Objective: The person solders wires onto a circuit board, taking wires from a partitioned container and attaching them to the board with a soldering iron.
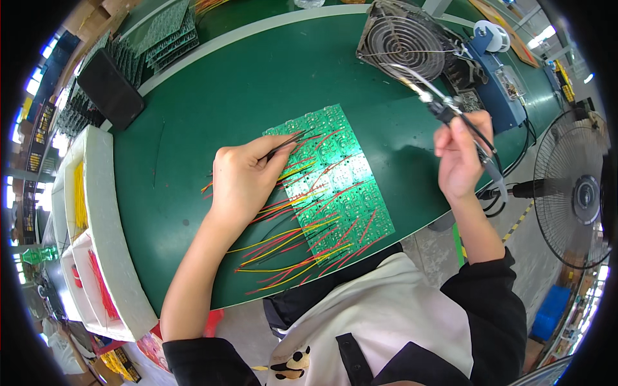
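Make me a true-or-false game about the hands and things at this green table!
1. The left hand pinches thin dark strands over the circuit board. True.
2. The right hand is empty. False: it holds a soldering tool.
3. Red and yellow wires stick out past the board's left side. True.
4. The white box is on the right. False: the white box is on the left.
5. A fan sits farther away than the board. True.

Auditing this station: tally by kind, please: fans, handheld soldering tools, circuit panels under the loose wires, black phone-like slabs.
Fans: 2 (square bench fan, round black fan)
Soldering tool: 1, in the right hand
Circuit panel: 1
Black slab: 1
Total: 5
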Motion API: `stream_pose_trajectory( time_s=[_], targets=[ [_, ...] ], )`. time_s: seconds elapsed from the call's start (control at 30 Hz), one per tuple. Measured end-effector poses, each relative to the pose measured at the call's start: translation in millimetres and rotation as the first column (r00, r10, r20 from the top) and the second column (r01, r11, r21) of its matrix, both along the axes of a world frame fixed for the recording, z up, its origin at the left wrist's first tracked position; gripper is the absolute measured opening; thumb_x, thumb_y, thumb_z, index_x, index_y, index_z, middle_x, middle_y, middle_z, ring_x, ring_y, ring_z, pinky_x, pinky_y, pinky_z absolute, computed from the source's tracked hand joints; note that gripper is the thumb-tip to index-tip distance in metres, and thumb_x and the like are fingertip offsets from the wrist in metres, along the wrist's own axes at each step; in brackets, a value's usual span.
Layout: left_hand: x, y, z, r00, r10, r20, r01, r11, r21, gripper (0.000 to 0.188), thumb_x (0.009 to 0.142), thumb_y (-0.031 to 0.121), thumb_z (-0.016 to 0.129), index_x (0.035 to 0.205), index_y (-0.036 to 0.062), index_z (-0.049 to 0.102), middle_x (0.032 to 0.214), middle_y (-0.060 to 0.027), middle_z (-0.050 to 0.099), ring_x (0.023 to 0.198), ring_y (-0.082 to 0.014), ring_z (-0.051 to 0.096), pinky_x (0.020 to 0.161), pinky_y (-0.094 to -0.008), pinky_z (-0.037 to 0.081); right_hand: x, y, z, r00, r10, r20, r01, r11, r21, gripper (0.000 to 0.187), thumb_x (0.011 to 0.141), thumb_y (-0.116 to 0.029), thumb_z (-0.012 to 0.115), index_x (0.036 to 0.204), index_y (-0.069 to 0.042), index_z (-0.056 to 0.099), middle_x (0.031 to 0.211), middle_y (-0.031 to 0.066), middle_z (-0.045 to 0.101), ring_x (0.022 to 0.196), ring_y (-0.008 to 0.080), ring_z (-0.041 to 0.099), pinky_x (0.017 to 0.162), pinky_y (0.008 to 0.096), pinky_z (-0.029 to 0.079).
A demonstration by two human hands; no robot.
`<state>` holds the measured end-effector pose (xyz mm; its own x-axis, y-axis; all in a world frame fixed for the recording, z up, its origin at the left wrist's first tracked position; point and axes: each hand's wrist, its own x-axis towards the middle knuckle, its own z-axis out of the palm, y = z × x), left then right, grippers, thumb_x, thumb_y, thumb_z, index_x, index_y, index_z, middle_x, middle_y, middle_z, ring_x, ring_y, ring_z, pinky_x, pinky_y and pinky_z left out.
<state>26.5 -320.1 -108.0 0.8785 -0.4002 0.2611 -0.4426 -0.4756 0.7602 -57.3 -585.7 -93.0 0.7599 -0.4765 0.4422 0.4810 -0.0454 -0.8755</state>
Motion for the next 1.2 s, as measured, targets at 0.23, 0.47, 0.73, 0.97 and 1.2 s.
stream_pose_trajectory(
  time_s=[0.23,0.47,0.73,0.97,1.2],
  targets=[
    [-6,0,1,0.993,0.032,0.111,-0.027,0.999,-0.041,0.011,0.078,0.009,0.066,0.084,0.0,0.068,0.05,-0.0055,0.052,0.042,-0.0038,0.036,0.041,-0.0211,0.031,-69,-83,22,0.864,-0.387,0.322,0.455,0.874,-0.171,0.011,0.084,-0.004,0.055,0.087,-0.002,0.045,0.073,0.0096,0.054,0.054,0.0139,0.052,0.046,0.0238,0.04],
    [-10,-6,11,0.996,0.04,0.08,-0.039,0.999,-0.018,0.011,0.078,0.004,0.063,0.086,-0.0018,0.067,0.05,0.0045,0.034,0.046,-0.0006,0.025,0.041,-0.0202,0.02,-105,-109,-1,0.826,-0.561,-0.051,0.515,0.789,-0.335,0.014,0.084,-0.008,0.06,0.09,-0.001,0.05,0.068,0.0064,0.057,0.061,0.01,0.055,0.055,0.021,0.044],
    [-8,-9,9,0.997,0.023,0.08,-0.021,0.999,-0.027,0.012,0.079,0.004,0.061,0.088,-0.0017,0.067,0.051,0.0042,0.036,0.047,-0.001,0.025,0.042,-0.0202,0.02,-112,-124,-21,0.881,-0.422,-0.213,0.32,0.865,-0.387,0.017,0.077,0.002,0.066,0.089,-0.003,0.056,0.079,-0.0011,0.058,0.073,0.0036,0.053,0.063,0.0178,0.041],
    [-10,-8,11,0.992,-0.02,0.127,0.019,1.0,0.009,0.011,0.081,0.003,0.059,0.086,-0.0038,0.065,0.052,-0.0003,0.043,0.049,-0.0021,0.031,0.043,-0.021,0.026,-121,-126,-24,0.908,-0.391,-0.15,0.306,0.864,-0.4,0.016,0.077,0.0,0.067,0.089,-0.003,0.056,0.081,0.0001,0.058,0.074,0.0047,0.053,0.064,0.0199,0.042],
    [-6,-2,5,0.991,-0.047,0.123,0.047,0.999,-0.002,0.012,0.082,0.003,0.058,0.086,-0.0067,0.064,0.056,-0.0018,0.052,0.052,-0.0029,0.037,0.045,-0.0206,0.031,-115,-88,0,0.914,-0.406,0.007,0.404,0.91,-0.091,0.02,0.081,-0.005,0.064,0.091,-0.002,0.047,0.079,0.0063,0.06,0.066,0.0081,0.057,0.055,0.0222,0.046]
  ],
)
